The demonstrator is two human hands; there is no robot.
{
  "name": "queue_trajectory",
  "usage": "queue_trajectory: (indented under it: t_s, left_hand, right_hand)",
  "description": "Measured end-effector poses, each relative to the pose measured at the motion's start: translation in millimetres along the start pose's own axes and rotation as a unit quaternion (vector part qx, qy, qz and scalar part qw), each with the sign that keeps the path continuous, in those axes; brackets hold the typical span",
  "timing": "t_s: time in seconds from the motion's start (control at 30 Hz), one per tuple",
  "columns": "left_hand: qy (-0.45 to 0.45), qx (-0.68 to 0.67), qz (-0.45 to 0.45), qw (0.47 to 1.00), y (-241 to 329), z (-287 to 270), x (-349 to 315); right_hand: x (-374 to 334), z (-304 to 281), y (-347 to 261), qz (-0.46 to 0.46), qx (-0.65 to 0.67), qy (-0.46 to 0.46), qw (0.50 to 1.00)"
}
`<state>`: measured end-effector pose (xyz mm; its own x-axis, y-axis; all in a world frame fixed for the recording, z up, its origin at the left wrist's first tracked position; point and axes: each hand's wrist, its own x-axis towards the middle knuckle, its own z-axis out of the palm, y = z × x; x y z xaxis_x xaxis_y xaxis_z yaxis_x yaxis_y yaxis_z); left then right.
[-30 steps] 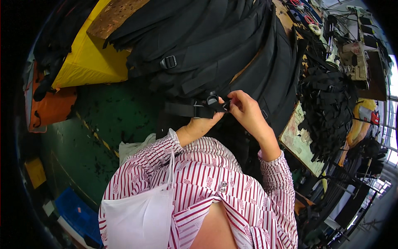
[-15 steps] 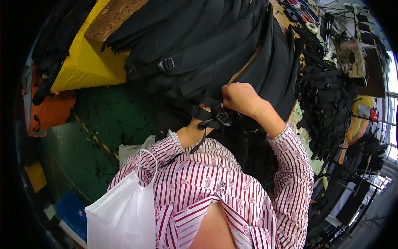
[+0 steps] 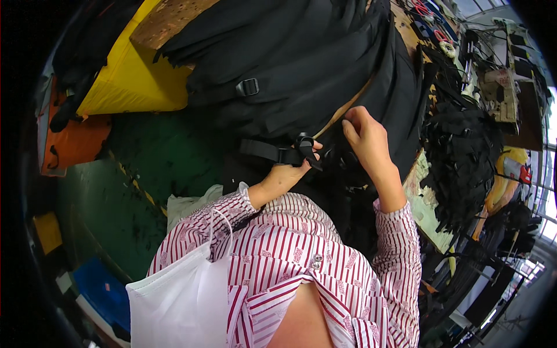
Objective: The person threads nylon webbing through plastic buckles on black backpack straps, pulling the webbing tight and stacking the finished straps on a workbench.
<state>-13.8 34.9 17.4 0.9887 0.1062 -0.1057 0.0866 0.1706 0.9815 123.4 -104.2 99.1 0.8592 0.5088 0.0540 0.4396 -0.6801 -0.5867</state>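
My left hand [image 3: 283,177] is closed on a black webbing strap [image 3: 261,149] with a dark buckle [image 3: 306,145] at its end, thumb pressed against it just above my lap. To its right and a little higher, my right hand [image 3: 369,139] is raised with curled fingers, apart from the strap. Whether anything small sits between those fingers is hidden. Beyond both hands spreads a large pile of black padded shoulder straps [image 3: 278,64]. One of them carries a black adjuster buckle [image 3: 248,87] on its webbing.
A yellow sheet [image 3: 136,69] hangs off the board [image 3: 168,23] at the upper left, with an orange bag [image 3: 75,139] below it. A heap of black webbing pieces [image 3: 464,162] lies to the right. A white face mask [image 3: 174,296] hangs before my chest.
My right hand has moved right and away from the strap and buckle. My left hand has turned, bringing the buckle up between its fingers. The view has shifted slightly.
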Motion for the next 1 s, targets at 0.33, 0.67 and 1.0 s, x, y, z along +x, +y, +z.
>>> queue_trajectory:
  t_s: [0.33,0.67,1.0]
  left_hand:
    - [0.074,0.288,0.242,0.924,-6.1,-7.4,-0.1]
    - [-0.021,-0.113,0.014,0.993,24.5,-11.2,0.6]
    - [0.062,-0.069,0.092,0.991,15.8,-8.4,-1.9]
  right_hand:
    - [-22.4,0.3,-57.5,-0.049,0.121,-0.132,0.983]
    - [-46.0,23.1,-36.0,-0.092,0.171,0.002,0.981]
    - [-61.7,25.2,-36.7,-0.03,0.24,-0.046,0.969]
